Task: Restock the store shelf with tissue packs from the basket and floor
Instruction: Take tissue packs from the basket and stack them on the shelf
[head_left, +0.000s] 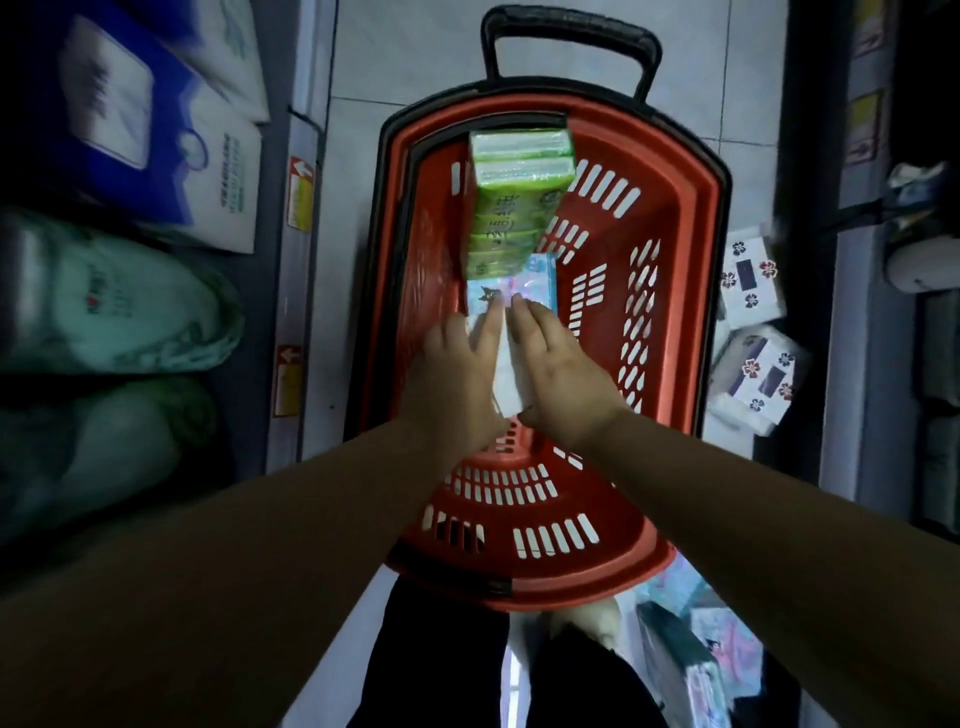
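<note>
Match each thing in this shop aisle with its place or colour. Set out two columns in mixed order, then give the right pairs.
Things
1. green tissue packs
2. pale blue tissue pack
3. flower-print tissue packs
4. basket handle

Place or colour
A. on the floor, right of the red basket
B. black
C. stacked at the basket's far end
D. under the left hand and right hand

Pairs: 1-C, 2-D, 3-A, 4-B
</note>
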